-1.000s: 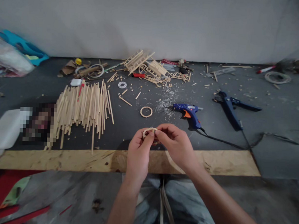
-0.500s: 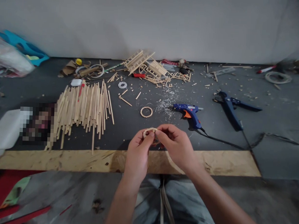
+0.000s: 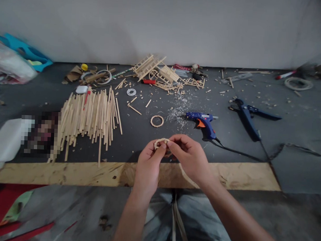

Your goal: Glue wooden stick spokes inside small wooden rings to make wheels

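Note:
Between my two hands, over the near edge of the bench, is a small wooden ring (image 3: pixel 158 144), partly hidden by the fingers. My left hand (image 3: pixel 150 162) is closed on its left side, thumb pressed against it. My right hand (image 3: pixel 189 155) pinches the ring's right side with thumb and forefinger. Just beyond them a second wooden ring (image 3: pixel 157 121) lies flat on the dark bench top. To its right a blue glue gun (image 3: pixel 202 120) with an orange trigger rests on its side, nozzle pointing left, amid whitish glue strands.
Many thin wooden sticks (image 3: pixel 91 114) are piled on the left. Blue cutters (image 3: pixel 246 114) lie open at right; the glue gun's cord (image 3: pixel 235 152) runs below them. Small wooden cart models (image 3: pixel 154 69) stand at the back among offcuts. A white perforated disc (image 3: pixel 131 92) lies mid-bench.
Almost nothing differs. Both hands keep hold of the wooden ring, with only a very slight shift of the fingers and ring.

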The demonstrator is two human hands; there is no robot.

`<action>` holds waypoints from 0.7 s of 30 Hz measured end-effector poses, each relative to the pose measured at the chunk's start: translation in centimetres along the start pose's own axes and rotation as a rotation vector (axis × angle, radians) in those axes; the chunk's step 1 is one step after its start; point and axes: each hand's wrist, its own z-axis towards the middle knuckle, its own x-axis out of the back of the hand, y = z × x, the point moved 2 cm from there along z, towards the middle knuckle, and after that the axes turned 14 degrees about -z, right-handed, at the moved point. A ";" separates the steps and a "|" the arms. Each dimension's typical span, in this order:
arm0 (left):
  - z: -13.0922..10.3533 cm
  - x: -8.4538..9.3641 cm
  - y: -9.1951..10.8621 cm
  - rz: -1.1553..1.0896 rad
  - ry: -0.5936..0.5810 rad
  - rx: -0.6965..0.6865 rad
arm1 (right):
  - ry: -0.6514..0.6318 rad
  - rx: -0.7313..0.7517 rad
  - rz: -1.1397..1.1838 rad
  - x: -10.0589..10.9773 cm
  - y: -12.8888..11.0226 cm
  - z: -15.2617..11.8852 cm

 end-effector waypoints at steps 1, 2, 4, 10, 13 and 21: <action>0.0 0.0 0.0 -0.009 -0.004 0.003 | 0.001 0.000 -0.001 0.0 0.0 0.0; 0.0 0.0 0.0 -0.019 -0.010 0.008 | 0.004 -0.002 -0.002 0.0 0.0 0.0; 0.0 -0.1 0.0 -0.035 -0.020 0.020 | 0.006 -0.005 -0.003 0.1 0.0 0.1; 0.0 0.0 0.0 -0.027 -0.029 0.025 | -0.005 -0.017 0.003 0.1 0.0 0.0; 0.1 0.0 0.1 -0.012 -0.020 0.025 | -0.009 -0.019 -0.001 0.0 0.0 0.0; 0.3 -0.1 0.1 0.013 -0.016 0.030 | -0.006 -0.016 0.002 -0.1 0.0 0.0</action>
